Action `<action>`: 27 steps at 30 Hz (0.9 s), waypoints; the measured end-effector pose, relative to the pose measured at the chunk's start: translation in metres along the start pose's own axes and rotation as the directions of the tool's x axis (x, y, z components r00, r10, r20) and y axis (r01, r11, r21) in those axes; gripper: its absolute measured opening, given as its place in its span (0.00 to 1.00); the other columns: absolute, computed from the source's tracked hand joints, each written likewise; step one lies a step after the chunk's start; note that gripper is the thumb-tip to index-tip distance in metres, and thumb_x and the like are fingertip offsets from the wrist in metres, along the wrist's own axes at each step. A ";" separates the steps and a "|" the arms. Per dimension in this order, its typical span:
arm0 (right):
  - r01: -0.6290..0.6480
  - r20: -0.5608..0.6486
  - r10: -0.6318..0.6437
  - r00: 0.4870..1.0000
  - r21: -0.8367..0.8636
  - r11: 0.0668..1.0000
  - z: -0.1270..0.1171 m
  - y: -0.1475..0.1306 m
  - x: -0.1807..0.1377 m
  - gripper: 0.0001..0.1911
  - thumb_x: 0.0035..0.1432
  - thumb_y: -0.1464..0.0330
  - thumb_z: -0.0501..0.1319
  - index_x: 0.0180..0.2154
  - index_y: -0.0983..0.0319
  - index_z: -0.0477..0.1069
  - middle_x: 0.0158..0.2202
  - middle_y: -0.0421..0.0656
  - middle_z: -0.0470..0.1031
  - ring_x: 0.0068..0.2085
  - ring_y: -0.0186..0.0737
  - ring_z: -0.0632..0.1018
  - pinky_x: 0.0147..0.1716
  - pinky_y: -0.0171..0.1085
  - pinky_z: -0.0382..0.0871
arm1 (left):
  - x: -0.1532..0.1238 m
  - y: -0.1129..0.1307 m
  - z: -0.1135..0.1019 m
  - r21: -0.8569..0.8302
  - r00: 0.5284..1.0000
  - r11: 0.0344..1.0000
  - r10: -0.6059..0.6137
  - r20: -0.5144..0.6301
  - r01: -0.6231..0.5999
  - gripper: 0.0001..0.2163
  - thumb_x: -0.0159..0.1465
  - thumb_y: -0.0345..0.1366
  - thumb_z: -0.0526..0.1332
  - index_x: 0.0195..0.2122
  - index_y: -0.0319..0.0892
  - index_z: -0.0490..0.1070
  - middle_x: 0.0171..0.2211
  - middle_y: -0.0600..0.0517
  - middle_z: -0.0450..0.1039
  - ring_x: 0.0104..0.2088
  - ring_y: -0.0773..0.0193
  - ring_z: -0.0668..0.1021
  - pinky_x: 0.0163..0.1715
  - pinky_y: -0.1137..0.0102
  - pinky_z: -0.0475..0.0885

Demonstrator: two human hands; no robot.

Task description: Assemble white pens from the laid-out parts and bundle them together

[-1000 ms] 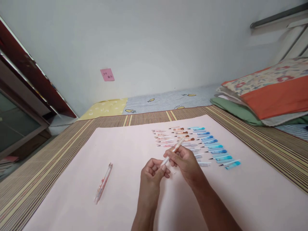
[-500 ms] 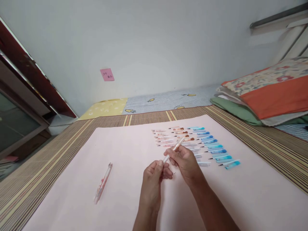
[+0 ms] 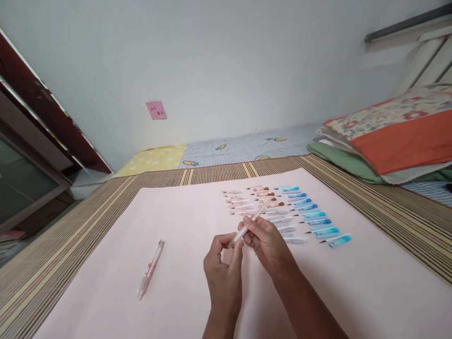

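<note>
At the lower left of the frame a translucent pink pen [image 3: 151,269] lies alone on the pale pink paper sheet [image 3: 106,301], well apart from the hands. At lower centre the left hand [image 3: 223,273] pinches the lower tip of a slim white plastic pen [image 3: 251,221], its grip closed between thumb and forefinger. The right hand [image 3: 266,242] holds the same pen further up, grip closed, the barrel tilted up to the right. Just beyond lie rows of small pink, brown and blue pen parts [image 3: 310,214], and folded orange and green bedding [image 3: 399,141] sits at the right edge.

Single head cam, fwd/down, close above left hand [image 3: 224,269], right hand [image 3: 268,242]; edges prob. warped.
</note>
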State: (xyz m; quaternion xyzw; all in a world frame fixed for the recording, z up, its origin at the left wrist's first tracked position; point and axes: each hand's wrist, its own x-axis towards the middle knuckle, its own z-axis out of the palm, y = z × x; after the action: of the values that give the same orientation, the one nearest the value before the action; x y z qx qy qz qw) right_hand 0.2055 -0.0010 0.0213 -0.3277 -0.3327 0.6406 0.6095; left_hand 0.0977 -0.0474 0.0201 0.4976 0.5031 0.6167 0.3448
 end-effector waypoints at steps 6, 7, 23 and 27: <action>-0.046 0.029 0.042 0.999 0.122 0.991 0.004 0.003 0.002 0.20 0.49 0.54 0.73 0.26 0.64 0.74 0.26 0.41 0.72 0.24 0.31 0.67 0.25 0.34 0.61 | 0.007 -0.003 0.000 -0.330 0.975 0.920 -0.222 0.004 0.210 0.11 0.58 0.42 0.71 0.35 0.41 0.76 0.31 0.52 0.76 0.33 0.64 0.77 0.38 0.71 0.71; -0.039 0.017 0.038 0.999 0.107 0.993 0.002 0.002 0.002 0.20 0.49 0.54 0.73 0.27 0.65 0.75 0.28 0.42 0.74 0.25 0.31 0.68 0.25 0.34 0.61 | 0.009 -0.006 -0.002 -0.343 0.973 0.916 -0.230 -0.021 0.209 0.11 0.58 0.42 0.71 0.36 0.41 0.76 0.29 0.52 0.76 0.32 0.65 0.76 0.37 0.72 0.70; -0.053 0.033 0.053 0.998 0.012 0.999 -0.006 0.002 0.002 0.18 0.45 0.59 0.76 0.36 0.63 0.81 0.26 0.40 0.73 0.29 0.34 0.72 0.29 0.35 0.65 | 0.017 -0.007 -0.006 -0.554 0.930 0.762 -0.359 0.071 0.336 0.13 0.53 0.42 0.75 0.29 0.39 0.76 0.25 0.53 0.73 0.27 0.69 0.71 0.31 0.75 0.68; -0.014 0.034 0.016 0.999 -0.054 0.998 -0.007 0.005 0.002 0.19 0.46 0.57 0.76 0.36 0.63 0.80 0.25 0.40 0.75 0.27 0.33 0.72 0.31 0.35 0.66 | 0.017 -0.009 -0.006 -0.590 0.920 0.723 -0.379 0.095 0.359 0.13 0.52 0.41 0.75 0.29 0.38 0.76 0.26 0.51 0.74 0.27 0.69 0.71 0.31 0.75 0.69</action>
State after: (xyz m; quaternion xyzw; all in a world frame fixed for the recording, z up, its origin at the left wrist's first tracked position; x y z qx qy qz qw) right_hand 0.2080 0.0007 0.0132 -0.3353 -0.3579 0.6417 0.5897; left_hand 0.0869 -0.0312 0.0164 0.2435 0.3775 0.6701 0.5910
